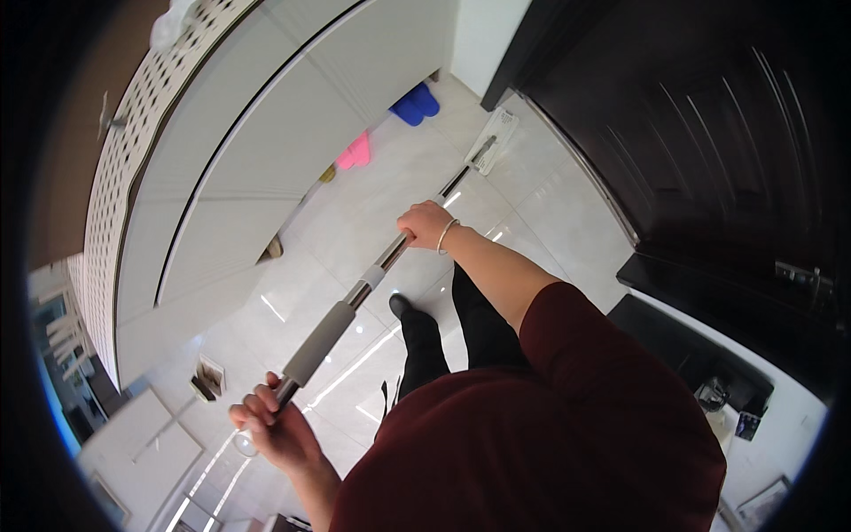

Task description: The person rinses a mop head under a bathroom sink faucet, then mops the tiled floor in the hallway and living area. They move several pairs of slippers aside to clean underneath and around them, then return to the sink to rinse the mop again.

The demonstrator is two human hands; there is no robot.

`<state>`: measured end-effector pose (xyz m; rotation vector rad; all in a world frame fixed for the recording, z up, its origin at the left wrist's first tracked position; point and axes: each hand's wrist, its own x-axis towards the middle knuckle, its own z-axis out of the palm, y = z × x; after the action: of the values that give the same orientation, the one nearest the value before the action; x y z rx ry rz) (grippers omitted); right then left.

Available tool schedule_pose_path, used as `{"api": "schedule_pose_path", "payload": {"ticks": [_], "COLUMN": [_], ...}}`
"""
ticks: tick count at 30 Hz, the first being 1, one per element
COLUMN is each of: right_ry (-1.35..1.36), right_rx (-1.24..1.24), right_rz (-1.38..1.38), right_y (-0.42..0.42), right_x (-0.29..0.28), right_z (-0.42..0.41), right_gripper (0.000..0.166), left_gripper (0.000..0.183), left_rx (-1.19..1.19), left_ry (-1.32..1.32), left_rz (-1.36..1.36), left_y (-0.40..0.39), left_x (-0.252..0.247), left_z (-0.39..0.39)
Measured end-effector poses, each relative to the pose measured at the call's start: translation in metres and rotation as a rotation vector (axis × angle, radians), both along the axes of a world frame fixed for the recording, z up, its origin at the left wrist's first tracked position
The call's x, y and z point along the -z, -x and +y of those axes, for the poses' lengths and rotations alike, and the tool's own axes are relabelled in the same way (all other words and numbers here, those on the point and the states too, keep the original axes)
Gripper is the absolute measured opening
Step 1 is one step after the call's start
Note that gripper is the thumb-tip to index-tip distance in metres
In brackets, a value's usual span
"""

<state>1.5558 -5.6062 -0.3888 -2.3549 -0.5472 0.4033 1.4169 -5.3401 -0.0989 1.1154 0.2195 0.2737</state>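
Note:
A flat mop with a metal pole (393,251) stretches diagonally across the view. My left hand (282,425) grips the pole's end, just below its grey sleeve grip (320,342). Farther along, my right hand (427,225), with a bangle at the wrist, is closed around the pole. The flat white mop head (493,141) lies on the tiled floor close to the door frame, and printing shows on it.
Along the white cabinet (266,139) stand blue slippers (415,104), pink slippers (354,151) and a brown shoe (274,248). A dark door (685,126) is at right, above a black ledge (705,299). My feet are on glossy tiles (332,233).

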Motion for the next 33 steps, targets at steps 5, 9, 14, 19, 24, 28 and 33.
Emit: {"api": "schedule_pose_path", "payload": {"ticks": [5,9,14,19,24,28,33], "right_ry": [-0.053,-0.175,-0.14,-0.091,-0.073,-0.069,-0.029], "right_rx": [0.248,0.46,0.639,0.789,0.965,1.048,1.161], "right_rz": [-0.093,-0.201,-0.164,-0.188,-0.269,-0.312,-0.382], "right_y": [-0.001,0.015,0.051,0.104,0.151,0.177,0.207], "right_x": [0.023,0.018,0.003,0.003,-0.009,0.005,0.019], "right_z": [-0.059,-0.078,-0.096,-0.113,-0.112,-0.144,-0.189], "right_gripper": [0.014,0.017,0.019,0.02,0.017,0.016,0.017], "left_gripper": [0.027,0.026,0.024,0.026,0.029,0.028,0.027], "left_rx": [0.167,0.309,0.481,0.658,0.842,0.993,1.28], "left_ry": [-0.077,-0.157,-0.112,-0.006,0.012,0.008,0.031], "left_rz": [-0.012,-0.062,-0.078,-0.032,-0.048,-0.074,-0.196], "left_y": [-0.037,-0.07,-0.095,-0.096,-0.099,-0.099,-0.097], "left_x": [0.014,-0.007,-0.017,-0.013,-0.018,0.001,0.018], "left_z": [-0.049,-0.07,-0.085,-0.095,-0.096,-0.133,-0.186]}}
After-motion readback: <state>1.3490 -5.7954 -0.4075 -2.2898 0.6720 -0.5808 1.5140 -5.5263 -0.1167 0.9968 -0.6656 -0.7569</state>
